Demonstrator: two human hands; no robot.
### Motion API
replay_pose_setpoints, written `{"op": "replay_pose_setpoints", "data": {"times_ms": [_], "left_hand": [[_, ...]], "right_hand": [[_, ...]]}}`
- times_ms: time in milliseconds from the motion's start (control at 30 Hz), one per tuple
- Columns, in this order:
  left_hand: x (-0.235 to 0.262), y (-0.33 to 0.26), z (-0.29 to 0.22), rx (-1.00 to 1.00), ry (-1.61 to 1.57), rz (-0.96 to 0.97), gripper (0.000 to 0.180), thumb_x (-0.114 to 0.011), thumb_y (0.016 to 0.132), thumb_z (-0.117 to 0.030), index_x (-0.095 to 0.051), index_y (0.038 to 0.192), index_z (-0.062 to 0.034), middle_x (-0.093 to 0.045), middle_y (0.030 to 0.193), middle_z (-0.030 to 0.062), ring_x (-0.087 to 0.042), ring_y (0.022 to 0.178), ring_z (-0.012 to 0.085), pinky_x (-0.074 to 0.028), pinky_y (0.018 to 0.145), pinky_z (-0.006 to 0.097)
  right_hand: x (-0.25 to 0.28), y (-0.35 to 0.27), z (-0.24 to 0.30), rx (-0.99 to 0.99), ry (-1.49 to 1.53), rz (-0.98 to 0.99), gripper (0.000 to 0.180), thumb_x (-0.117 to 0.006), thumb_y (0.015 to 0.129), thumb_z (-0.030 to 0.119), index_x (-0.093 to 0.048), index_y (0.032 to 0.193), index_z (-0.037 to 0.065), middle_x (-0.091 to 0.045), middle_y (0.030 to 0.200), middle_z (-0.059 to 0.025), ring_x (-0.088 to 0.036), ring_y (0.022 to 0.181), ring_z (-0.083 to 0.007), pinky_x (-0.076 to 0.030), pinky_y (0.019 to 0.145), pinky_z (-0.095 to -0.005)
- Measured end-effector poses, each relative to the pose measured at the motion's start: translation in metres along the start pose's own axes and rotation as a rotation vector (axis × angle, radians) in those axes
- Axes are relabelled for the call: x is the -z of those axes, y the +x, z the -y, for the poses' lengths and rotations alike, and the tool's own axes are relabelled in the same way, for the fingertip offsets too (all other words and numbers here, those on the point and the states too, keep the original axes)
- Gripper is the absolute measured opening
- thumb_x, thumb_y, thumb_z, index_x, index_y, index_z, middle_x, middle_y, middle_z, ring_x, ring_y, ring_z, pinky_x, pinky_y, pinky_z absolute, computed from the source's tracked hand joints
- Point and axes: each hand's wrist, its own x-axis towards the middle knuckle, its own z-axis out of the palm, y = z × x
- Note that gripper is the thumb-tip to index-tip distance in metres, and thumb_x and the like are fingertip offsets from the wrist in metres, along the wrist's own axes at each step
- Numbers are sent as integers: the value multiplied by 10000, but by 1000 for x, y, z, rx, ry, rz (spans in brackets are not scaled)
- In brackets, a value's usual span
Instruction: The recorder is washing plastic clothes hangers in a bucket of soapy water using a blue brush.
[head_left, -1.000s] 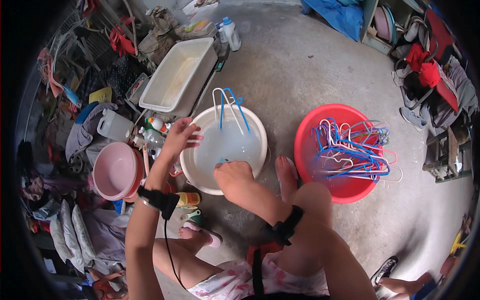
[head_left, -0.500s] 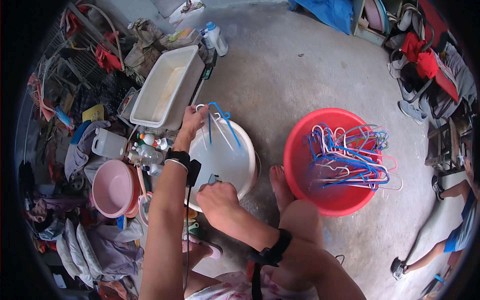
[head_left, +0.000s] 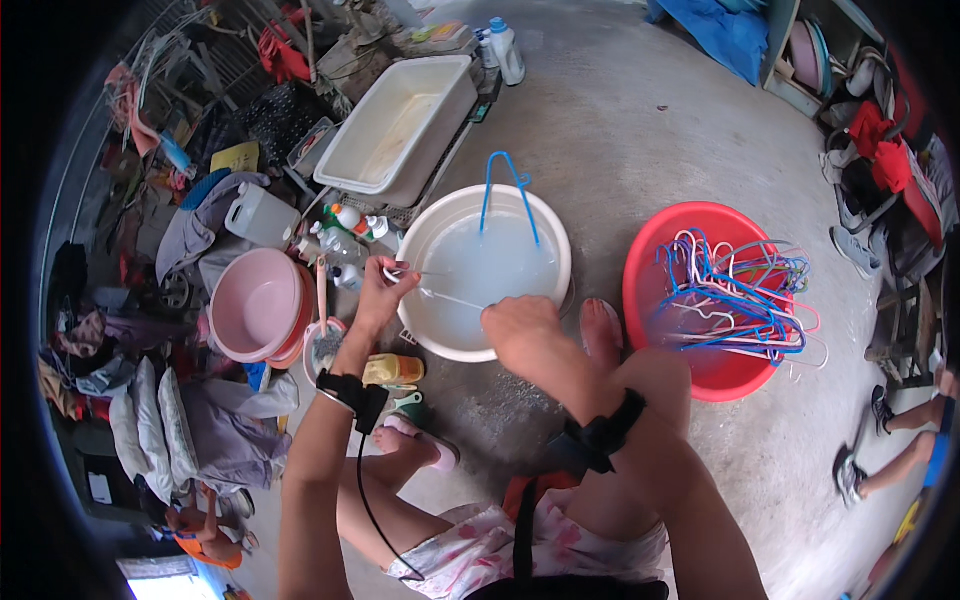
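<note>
Crouching over the white basin (head_left: pixel 440 345) of cloudy water, we pinch a thin white wire hanger (head_left: pixel 440 295) between both hands, left hand (head_left: pixel 380 290) and right hand (head_left: pixel 520 325) apart at its ends; it looks light, springy and wet-slick, best gripped near the bends.

black wrist straps, floral shorts, sandals
</note>
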Motion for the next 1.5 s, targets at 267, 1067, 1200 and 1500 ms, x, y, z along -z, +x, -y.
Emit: {"op": "replay_pose_setpoints", "data": {"times_ms": [267,1067,1200,1500], "left_hand": [[18,-57,-20,-196,-207,-82,435,-616,791,73,-373,1122,-72,-554,1118,89,-575,889,104,-509,691,215],[-27,-16,-24,120,-1196,43,518,-351,961,-434,-390,1192,29,-497,1250,197,-487,1186,270,-430,972,364],[-40,-12,-32,99,-1253,121,604,-354,943,-483,-350,1229,49,-441,1291,250,-462,1199,318,-388,1008,415],[-38,-9,-37,89,-1202,93,653,-328,941,-515,-303,1277,44,-419,1314,244,-437,1226,288,-379,1001,380]], "right_hand": [[-44,44,-17,-188,-66,-145,208,-554,797,75,-696,947,97,-680,975,-94,-655,930,-247,-530,717,-354],[30,-61,8,154,351,-622,281,-533,888,214,-589,1102,42,-622,797,-229,-620,742,-378,-483,646,-425],[7,-51,-11,307,257,-701,276,-565,874,176,-598,1129,78,-633,878,-192,-619,741,-369,-489,625,-405],[-21,-67,-33,299,396,-689,292,-587,838,71,-605,1130,74,-642,875,-152,-634,753,-278,-499,649,-333]]}}
